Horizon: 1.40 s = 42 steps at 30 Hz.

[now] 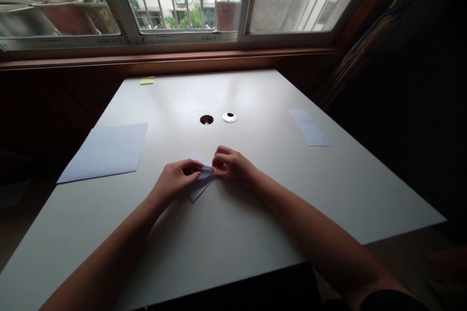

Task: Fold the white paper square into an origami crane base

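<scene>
A small folded piece of white paper [200, 185] lies on the white table [233, 233] near its middle. My left hand [174, 180] pinches its left side with curled fingers. My right hand [230, 164] pinches its upper right part, fingers closed on the fold. The two hands meet over the paper, and most of it is hidden under them; a pointed corner sticks out toward me.
A flat white sheet [105, 151] lies at the table's left. A narrow paper strip [309, 127] lies at the right. A cable hole [206, 119] and its loose metal cap [229, 117] sit beyond my hands. A yellow sticky pad [147, 80] rests by the far edge under the window.
</scene>
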Motion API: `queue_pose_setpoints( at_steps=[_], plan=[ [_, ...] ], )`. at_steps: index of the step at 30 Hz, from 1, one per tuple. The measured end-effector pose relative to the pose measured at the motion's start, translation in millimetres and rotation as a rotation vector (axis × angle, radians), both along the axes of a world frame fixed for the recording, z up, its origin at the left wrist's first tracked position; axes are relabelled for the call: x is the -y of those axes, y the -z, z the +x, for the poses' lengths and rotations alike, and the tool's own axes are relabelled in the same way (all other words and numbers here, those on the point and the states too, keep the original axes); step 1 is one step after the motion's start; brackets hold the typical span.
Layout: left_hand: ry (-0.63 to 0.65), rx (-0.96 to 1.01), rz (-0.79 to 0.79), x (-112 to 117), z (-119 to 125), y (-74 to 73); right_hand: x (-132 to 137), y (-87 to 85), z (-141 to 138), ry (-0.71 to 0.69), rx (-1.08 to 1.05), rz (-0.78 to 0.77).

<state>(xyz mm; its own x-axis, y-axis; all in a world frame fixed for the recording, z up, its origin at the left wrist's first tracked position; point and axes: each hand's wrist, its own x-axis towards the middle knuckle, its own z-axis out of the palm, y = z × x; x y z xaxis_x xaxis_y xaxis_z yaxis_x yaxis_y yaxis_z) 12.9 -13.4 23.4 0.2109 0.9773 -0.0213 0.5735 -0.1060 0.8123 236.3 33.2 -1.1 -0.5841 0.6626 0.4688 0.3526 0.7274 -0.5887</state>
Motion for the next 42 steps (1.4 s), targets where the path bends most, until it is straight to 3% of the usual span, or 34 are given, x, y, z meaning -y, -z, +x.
queue_pose_setpoints(
  at_steps=[8,14,25,42],
  plan=[
    [-0.037,-0.061,0.039,3.4,0.8,-7.2,-0.5,3.1,0.0,-0.005,0.002,0.025],
    [-0.025,-0.045,0.087,2.7,-1.0,-2.9,-0.7,5.2,0.2,0.009,0.006,0.051],
    [0.018,-0.028,0.023,3.2,-1.3,-3.4,-1.0,5.7,0.2,0.007,0.033,0.080],
    [-0.031,-0.114,0.155,2.7,-0.6,0.0,-1.1,6.7,0.2,0.025,0.035,0.122]
  ],
)
